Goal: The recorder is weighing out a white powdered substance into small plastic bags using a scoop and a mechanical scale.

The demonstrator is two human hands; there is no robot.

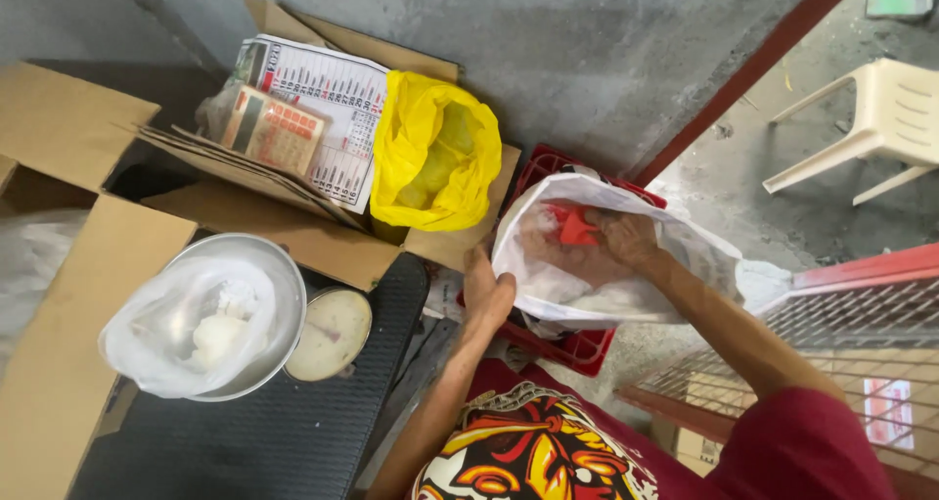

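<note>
A large white sack (704, 255) sits open in a red plastic crate (577, 348). My right hand (621, 236) is inside the sack's mouth, closed around a red plastic scoop (572, 226) over the pale contents. My left hand (486, 290) grips the near rim of the sack and holds it open. To the left, a metal scale pan (284, 275) carries a clear plastic bag (186, 329) with a white lump in it, resting above a round scale dial (328, 334).
Open cardboard boxes (68, 255) stand at the left, with a calendar (337, 104) and a yellow plastic bag (435, 153) behind. A black mat (293, 431) lies under the scale. A white plastic chair (880, 118) and a wire mesh rack (841, 334) are at the right.
</note>
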